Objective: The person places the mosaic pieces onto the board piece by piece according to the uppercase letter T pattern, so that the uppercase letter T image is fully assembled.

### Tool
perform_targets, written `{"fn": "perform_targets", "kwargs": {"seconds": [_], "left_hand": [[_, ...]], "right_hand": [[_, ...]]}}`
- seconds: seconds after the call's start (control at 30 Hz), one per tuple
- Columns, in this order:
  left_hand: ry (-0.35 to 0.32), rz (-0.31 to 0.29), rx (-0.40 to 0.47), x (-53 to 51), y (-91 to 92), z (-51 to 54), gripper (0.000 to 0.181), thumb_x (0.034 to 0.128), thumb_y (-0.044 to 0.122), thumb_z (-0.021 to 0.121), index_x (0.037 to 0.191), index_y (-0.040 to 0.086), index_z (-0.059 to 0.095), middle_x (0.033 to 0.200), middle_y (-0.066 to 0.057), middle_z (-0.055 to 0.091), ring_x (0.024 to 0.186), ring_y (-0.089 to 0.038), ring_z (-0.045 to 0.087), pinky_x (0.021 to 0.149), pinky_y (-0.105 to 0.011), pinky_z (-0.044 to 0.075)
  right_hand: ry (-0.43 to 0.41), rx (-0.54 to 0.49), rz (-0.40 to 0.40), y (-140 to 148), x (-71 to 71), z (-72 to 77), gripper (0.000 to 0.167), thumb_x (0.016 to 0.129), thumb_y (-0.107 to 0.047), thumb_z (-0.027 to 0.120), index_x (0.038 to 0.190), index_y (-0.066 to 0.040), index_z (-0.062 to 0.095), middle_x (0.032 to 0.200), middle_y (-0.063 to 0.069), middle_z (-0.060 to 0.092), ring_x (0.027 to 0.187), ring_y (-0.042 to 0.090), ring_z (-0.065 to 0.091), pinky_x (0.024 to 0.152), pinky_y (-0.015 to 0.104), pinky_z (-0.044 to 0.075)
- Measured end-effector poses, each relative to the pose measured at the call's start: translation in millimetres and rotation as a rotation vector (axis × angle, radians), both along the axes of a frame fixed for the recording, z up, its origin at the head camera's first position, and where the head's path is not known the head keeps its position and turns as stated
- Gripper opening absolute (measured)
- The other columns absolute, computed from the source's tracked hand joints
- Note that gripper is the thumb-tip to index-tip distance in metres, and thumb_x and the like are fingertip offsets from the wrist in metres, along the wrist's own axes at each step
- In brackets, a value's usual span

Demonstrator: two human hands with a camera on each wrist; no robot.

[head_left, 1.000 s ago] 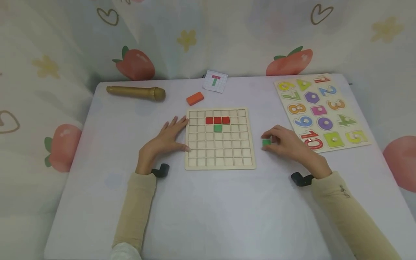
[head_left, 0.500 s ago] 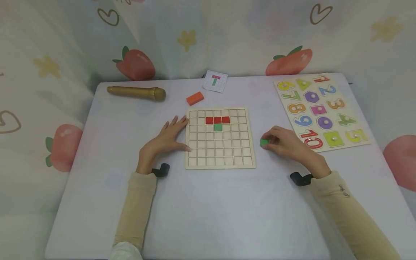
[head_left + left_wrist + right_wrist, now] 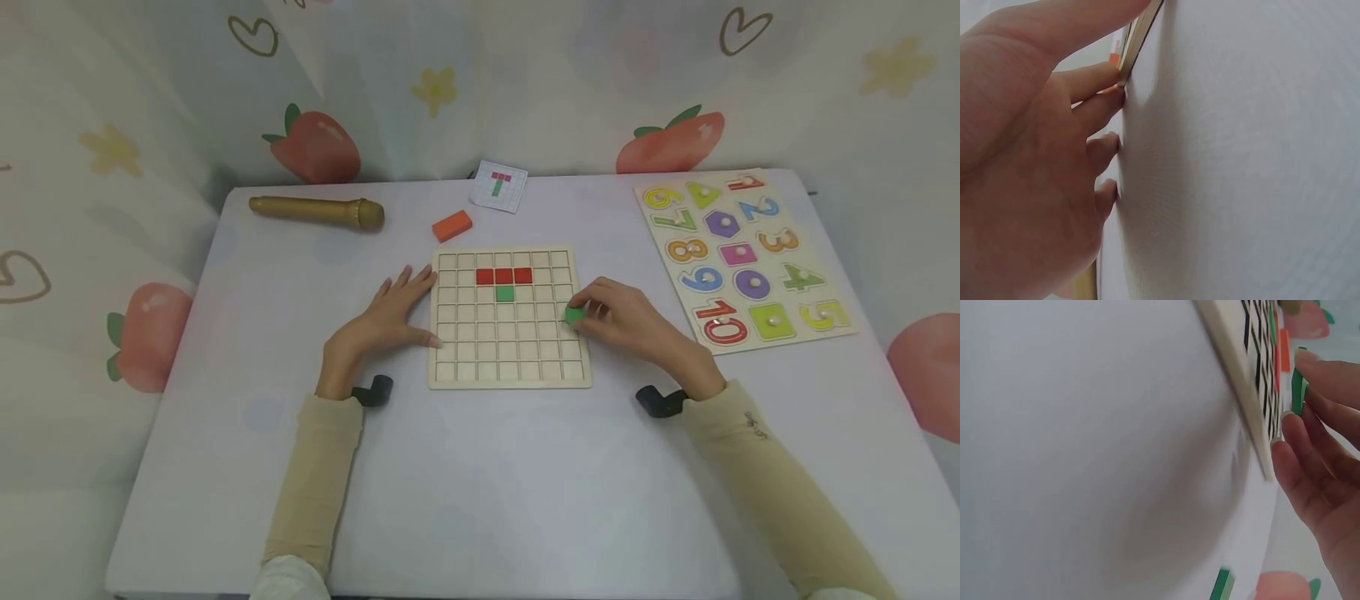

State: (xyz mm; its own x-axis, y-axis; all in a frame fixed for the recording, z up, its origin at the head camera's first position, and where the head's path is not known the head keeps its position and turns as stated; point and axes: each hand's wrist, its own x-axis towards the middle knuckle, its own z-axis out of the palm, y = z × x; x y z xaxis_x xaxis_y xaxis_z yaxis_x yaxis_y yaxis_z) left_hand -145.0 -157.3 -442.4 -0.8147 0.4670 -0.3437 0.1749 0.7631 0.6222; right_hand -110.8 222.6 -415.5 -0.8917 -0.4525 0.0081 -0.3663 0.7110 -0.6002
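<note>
A light wooden grid board (image 3: 486, 352) lies mid-table, with three red square tiles (image 3: 504, 276) in a row and one green tile (image 3: 506, 293) below the middle one. My left hand (image 3: 378, 325) is spread along the board's left edge, fingertips touching it; in the left wrist view the fingers (image 3: 1094, 115) reach down to the table. My right hand (image 3: 630, 321) pinches another green tile (image 3: 573, 315) between thumb and fingers over the board's right edge. The right wrist view shows this held green tile (image 3: 1298, 390) raised above the board (image 3: 1235, 378).
Behind the board lie an orange block (image 3: 452, 226) and a paper card (image 3: 498, 187) with a red-and-green T pattern. A gold microphone (image 3: 317, 212) is at back left, a number puzzle board (image 3: 720, 308) at right. A green piece (image 3: 1221, 586) sits low in the right wrist view.
My right hand has moved left with the green tile, from the table beside the board to above its right edge. My left hand stays at the left edge.
</note>
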Motion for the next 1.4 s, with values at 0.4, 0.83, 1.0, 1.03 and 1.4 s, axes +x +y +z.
{"fn": "perform_targets", "kwargs": {"seconds": [0.4, 0.83, 1.0, 1.03, 1.4], "left_hand": [[-0.010, -0.001, 0.000, 0.4, -3.9, 3.8, 0.112, 0.0825, 0.035, 0.086, 0.166, 0.015, 0.016, 0.175, 0.000, 0.005, 0.161, -0.024, -0.010, 0.131, -0.044, -0.010], [-0.010, -0.010, 0.013, -0.1, -1.5, 1.8, 0.113, 0.0811, 0.034, 0.088, 0.166, 0.014, 0.016, 0.175, -0.001, 0.004, 0.161, -0.025, -0.011, 0.131, -0.045, -0.011], [-0.009, -0.012, 0.019, 0.4, -2.5, 3.4, 0.112, 0.0821, 0.035, 0.087, 0.166, 0.015, 0.016, 0.175, 0.000, 0.004, 0.161, -0.024, -0.011, 0.131, -0.044, -0.010], [-0.008, -0.014, 0.020, 0.2, -2.9, 3.4, 0.112, 0.0823, 0.036, 0.087, 0.166, 0.015, 0.016, 0.175, 0.001, 0.004, 0.161, -0.024, -0.011, 0.131, -0.044, -0.010], [-0.008, -0.021, 0.022, -1.1, -4.0, 2.0, 0.114, 0.0817, 0.035, 0.087, 0.166, 0.013, 0.015, 0.175, -0.001, 0.005, 0.161, -0.025, -0.011, 0.131, -0.045, -0.011]], "right_hand": [[-0.005, -0.070, 0.052, -42, -16.8, -2.0, 0.027, 0.087, -0.007, 0.081, 0.111, -0.001, 0.072, 0.104, 0.012, 0.068, 0.091, 0.025, 0.062, 0.080, 0.039, 0.055], [-0.077, -0.073, 0.095, -66, -27.7, -6.1, 0.027, 0.089, -0.013, 0.081, 0.113, -0.003, 0.073, 0.104, 0.009, 0.067, 0.091, 0.023, 0.059, 0.080, 0.035, 0.052], [-0.117, -0.026, 0.102, -76, -32.6, -5.2, 0.027, 0.091, -0.016, 0.078, 0.115, -0.003, 0.073, 0.108, 0.009, 0.067, 0.092, 0.023, 0.059, 0.080, 0.035, 0.052], [-0.119, -0.014, 0.104, -77, -33.2, -5.0, 0.027, 0.092, -0.016, 0.078, 0.115, -0.003, 0.073, 0.108, 0.009, 0.067, 0.093, 0.023, 0.060, 0.081, 0.035, 0.052], [-0.099, 0.065, 0.116, -89, -35.4, -4.6, 0.028, 0.091, -0.016, 0.078, 0.115, -0.003, 0.075, 0.103, 0.009, 0.067, 0.093, 0.024, 0.060, 0.083, 0.037, 0.054]]}}
